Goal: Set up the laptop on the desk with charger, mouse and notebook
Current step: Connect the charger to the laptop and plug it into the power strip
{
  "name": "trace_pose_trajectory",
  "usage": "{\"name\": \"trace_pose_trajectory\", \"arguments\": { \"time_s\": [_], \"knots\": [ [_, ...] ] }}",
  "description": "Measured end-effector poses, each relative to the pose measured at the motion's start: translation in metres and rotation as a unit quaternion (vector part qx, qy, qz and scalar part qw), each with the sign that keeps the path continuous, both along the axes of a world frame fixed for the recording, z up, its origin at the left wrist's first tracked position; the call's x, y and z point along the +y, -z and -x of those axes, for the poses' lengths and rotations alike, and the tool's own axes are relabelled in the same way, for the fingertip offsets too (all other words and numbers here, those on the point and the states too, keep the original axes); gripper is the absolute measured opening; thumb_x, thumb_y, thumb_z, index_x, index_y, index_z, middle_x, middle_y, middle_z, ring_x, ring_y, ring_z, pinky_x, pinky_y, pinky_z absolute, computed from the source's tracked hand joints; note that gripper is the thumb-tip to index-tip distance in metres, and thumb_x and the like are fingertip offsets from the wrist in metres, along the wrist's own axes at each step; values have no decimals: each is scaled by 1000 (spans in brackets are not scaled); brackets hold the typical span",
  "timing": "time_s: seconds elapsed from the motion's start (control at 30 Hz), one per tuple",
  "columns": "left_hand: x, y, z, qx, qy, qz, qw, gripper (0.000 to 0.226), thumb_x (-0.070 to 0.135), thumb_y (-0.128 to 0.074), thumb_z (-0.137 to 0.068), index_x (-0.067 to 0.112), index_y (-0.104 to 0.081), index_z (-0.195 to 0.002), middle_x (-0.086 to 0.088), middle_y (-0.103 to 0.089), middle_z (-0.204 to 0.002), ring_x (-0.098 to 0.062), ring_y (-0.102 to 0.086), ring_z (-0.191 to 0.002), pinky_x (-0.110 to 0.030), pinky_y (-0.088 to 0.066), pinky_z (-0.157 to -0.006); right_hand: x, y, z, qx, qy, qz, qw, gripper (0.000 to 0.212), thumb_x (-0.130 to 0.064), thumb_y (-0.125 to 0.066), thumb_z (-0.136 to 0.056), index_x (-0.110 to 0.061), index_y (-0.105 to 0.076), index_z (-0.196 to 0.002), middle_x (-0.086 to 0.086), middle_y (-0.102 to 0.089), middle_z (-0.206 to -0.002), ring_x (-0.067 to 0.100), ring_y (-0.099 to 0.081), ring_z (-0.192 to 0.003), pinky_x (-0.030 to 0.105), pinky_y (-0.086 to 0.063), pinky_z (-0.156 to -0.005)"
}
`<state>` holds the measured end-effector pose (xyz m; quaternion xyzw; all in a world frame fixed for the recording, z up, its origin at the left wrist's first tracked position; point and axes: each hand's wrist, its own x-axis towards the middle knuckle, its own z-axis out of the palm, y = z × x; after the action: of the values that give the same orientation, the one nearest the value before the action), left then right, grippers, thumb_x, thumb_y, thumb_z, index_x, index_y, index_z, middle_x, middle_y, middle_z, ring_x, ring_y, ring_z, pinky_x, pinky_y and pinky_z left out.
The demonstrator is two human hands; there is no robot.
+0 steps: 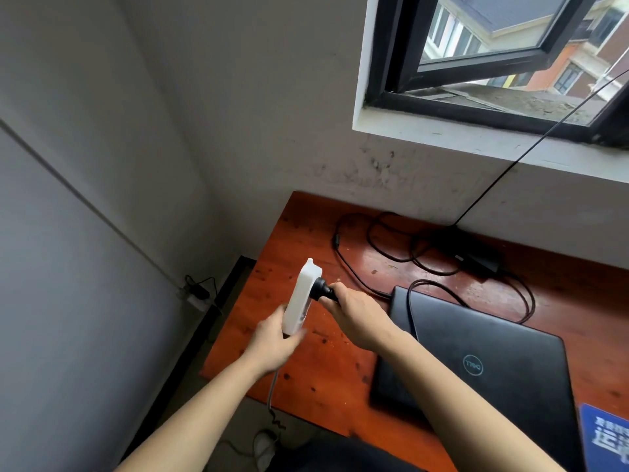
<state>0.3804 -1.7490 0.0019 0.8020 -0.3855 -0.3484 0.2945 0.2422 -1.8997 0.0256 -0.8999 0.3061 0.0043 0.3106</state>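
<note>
Above the desk's (306, 362) left edge, the left hand (272, 338) grips a white power strip (301, 296), held upright. The right hand (354, 316) is closed around a black plug (323, 290) pressed against the strip's face. The closed laptop (476, 362) lies flat to the right, a cable trailing across its lid; the charger brick (476, 260) sits behind it near the wall. A blue notebook (606, 437) lies just beside the laptop's right edge.

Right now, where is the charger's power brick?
In the head view, the power brick lies at the back of the desk, under the window, behind the closed laptop among looped black cable.
</note>
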Motion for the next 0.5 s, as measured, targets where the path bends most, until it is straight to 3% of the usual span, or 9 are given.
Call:
{"name": "trace_pose_trajectory", "arguments": {
  "time_s": [0.13,0.23,0.37,0.43,0.5],
  "knots": [
    [-5,-3,-8,28,72,-52,996,42,40,-73,-84,25,-59,-120,3,-68,-105,-15,-65,-97,-33,-56,-85,-8,13,9,49,-2,35,998,30,-53,-34,-104,-25,-40,-96,5,-68,-92,33,-63,-84,38,-39,-61],
    [-11,-3,-5,-50,128,-95,986,41,55,-66,-85,26,-58,-113,6,-66,-104,-12,-62,-90,-25,-53,-72,-20,26,16,69,17,10,997,36,-56,-35,-103,-27,-50,-117,5,-70,-104,30,-65,-96,38,-44,-69],
    [-25,12,11,-19,29,-58,998,30,49,-60,-92,24,-57,-108,3,-70,-95,-7,-69,-72,-27,-55,-62,-30,36,23,49,81,0,995,47,-57,-44,-100,-27,-50,-136,2,-63,-122,25,-62,-111,37,-49,-85],
    [-35,22,11,-10,-35,-59,998,26,45,-58,-94,21,-56,-102,2,-72,-90,2,-68,-61,-21,-52,-56,-36,44,34,86,74,33,993,50,-53,-47,-100,-24,-49,-141,4,-58,-125,26,-58,-116,40,-48,-94],
    [-47,33,8,-15,-99,-61,993,27,45,-56,-96,17,-54,-98,1,-73,-88,-2,-69,-66,-25,-54,-58,-45,51,50,136,86,61,985,54,-56,-43,-100,-23,-50,-142,7,-55,-129,28,-52,-122,43,-44,-100]
  ]
}}
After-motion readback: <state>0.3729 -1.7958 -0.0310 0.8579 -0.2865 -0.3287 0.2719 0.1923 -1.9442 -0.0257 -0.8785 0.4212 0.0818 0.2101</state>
